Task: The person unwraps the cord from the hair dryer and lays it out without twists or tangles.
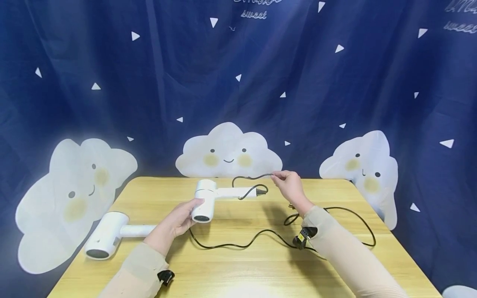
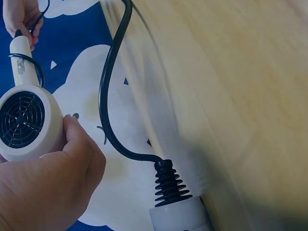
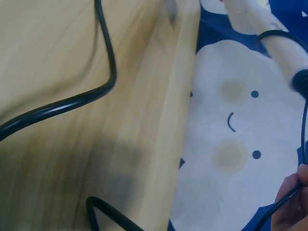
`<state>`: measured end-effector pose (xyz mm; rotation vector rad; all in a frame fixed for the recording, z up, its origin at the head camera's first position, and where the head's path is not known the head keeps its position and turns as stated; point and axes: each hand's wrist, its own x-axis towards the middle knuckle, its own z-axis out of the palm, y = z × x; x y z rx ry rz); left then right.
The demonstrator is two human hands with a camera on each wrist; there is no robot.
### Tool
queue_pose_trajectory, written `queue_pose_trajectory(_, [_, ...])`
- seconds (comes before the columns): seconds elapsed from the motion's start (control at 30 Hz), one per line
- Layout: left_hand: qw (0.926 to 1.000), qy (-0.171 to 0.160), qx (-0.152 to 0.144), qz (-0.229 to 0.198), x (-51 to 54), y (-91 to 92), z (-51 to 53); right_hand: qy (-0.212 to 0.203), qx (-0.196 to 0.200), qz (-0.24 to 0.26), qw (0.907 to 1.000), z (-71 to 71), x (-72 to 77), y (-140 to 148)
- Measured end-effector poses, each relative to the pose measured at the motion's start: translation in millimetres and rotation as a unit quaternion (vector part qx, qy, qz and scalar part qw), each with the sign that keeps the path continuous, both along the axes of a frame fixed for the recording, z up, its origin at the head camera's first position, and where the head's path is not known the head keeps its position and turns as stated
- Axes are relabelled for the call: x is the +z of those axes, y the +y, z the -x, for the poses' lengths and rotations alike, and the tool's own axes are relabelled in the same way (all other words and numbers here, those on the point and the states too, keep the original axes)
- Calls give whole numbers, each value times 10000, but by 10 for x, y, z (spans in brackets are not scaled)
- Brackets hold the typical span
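Observation:
My left hand [image 1: 179,217] grips the body of a white hair dryer [image 1: 208,203], held up above the table with its handle pointing right. In the left wrist view, the dark round grille [image 2: 21,120] of this dryer shows beside the thumb. Its thin black cord [image 1: 253,178] loops around the handle. Past the handle's end, my right hand [image 1: 292,188] pinches that cord between thumb and fingers. A second white hair dryer [image 1: 106,236] lies on the table at the left, its handle partly hidden behind my left forearm.
A black cord [image 1: 242,247] runs across the wooden table [image 1: 223,273] and loops at the right, partly under my right arm. Its black plug [image 1: 301,239] appears near the right wrist. Behind the table hangs a blue curtain [image 1: 208,74] with clouds.

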<state>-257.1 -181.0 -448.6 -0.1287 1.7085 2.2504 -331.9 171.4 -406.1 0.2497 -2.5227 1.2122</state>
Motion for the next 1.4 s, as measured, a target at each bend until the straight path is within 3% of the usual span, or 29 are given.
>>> queue_pose_trajectory(0.47, [9999, -5, -27, -140, 19, -12, 31, 226, 497, -900, 9944, -27, -288, -66])
queue_pose_trajectory(0.77, [9994, -28, 116, -329, 52, -36, 50, 422, 814, -1605, 9828, -102, -390, -55])
queue_pose_trajectory(1.13, [9988, -81, 370, -318, 77, -89, 66, 411, 1370, -1971, 9699, -284, -359, -65])
queue_pose_trajectory(1.4, [9981, -152, 512, -297, 70, -109, 75, 853, 2314, -2020, 9478, -363, -251, 22])
